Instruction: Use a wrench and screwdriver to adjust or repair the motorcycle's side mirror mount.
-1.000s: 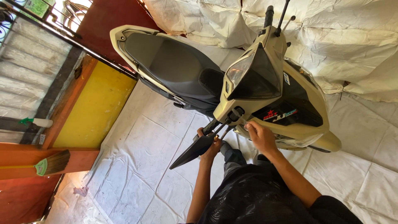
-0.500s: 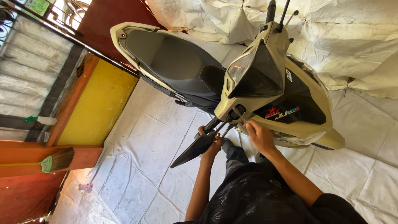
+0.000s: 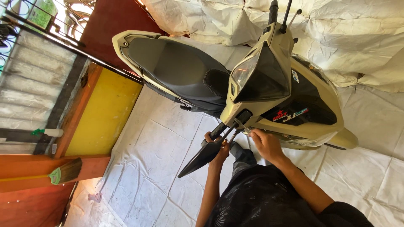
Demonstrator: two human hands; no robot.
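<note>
My left hand [image 3: 216,148] is wrapped around the black mirror [image 3: 201,157] stem; my right hand [image 3: 264,142] pinches a small wrench [image 3: 240,125] beside the scooter [image 3: 269,92] handlebar.

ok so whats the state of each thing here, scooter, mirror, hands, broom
scooter: parked on white tiles, seat shut, headlight unlit
black mirror: on its stem at the handlebar, pointing away from the scooter
left hand: closed around the mirror stem
right hand: at the handlebar end by a thin metal piece; grip cannot be told
broom: lying against the orange ledge, untouched
spray bottle: by the wall, untouched
</note>
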